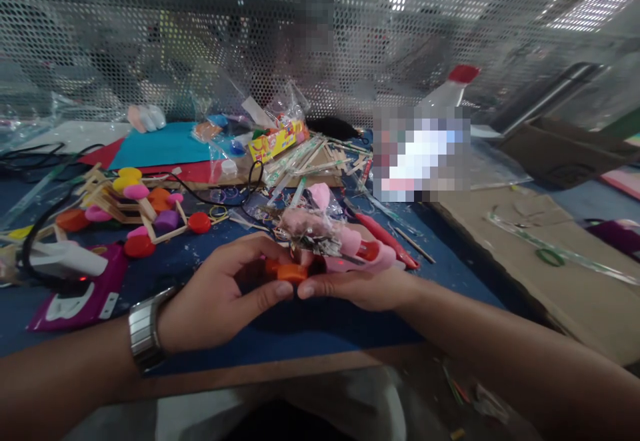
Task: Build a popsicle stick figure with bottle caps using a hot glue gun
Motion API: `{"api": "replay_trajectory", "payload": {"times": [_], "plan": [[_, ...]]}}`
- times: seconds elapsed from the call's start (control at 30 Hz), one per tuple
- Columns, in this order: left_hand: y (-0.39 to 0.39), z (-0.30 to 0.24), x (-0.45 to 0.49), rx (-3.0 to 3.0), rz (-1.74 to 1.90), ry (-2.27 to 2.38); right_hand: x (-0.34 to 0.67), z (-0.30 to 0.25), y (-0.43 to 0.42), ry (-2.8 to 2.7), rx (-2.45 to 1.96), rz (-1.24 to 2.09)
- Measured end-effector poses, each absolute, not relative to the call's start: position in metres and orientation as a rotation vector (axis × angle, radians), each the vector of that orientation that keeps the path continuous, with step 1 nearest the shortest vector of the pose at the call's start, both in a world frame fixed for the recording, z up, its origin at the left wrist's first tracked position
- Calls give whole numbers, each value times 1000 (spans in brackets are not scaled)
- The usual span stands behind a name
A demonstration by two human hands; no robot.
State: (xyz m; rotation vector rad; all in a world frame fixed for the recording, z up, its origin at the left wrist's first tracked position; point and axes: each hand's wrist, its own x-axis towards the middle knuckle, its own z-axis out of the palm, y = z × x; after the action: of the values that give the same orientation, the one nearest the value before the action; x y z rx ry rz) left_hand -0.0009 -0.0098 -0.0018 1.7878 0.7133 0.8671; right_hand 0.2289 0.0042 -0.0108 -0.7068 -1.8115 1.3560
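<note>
In front of me, close to the table edge, my left hand (225, 288) is closed with its thumb and fingers around a small orange bottle cap (293, 272). The thumb of my right hand (357, 286) presses at the cap's right side, its tip close to the left thumb. The right fingers are mostly hidden. Directly above the right hand is a pink glue gun (370, 258) with a red trigger and a grimy, plastic-covered front. I cannot tell whether the right hand also grips it. Behind it lies a red-handled tool (387, 238).
At left stands a craft-stick model (145, 211) with coloured caps, beside a purple power strip (107, 288) with a white plug. Craft sticks (325, 161) and a yellow box (277, 140) lie behind. A blurred bottle (425, 148) stands right, near cardboard (500, 254). Black cables cross the table.
</note>
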Motion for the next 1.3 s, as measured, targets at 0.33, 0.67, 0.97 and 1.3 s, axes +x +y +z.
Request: {"api": "replay_trajectory", "payload": {"times": [0.33, 0.67, 0.97, 1.3], "plan": [[-8, 2, 2, 1646, 742, 771, 227, -11, 5, -1845, -621, 1299], [-9, 7, 3, 1577, 646, 714, 225, -9, -4, -1629, -593, 1747], [-10, 3, 3, 1521, 639, 666, 223, -9, -3, -1642, -595, 1753], [-10, 5, 3, 1515, 627, 666, 224, -12, -4, -1571, -582, 1789]]}}
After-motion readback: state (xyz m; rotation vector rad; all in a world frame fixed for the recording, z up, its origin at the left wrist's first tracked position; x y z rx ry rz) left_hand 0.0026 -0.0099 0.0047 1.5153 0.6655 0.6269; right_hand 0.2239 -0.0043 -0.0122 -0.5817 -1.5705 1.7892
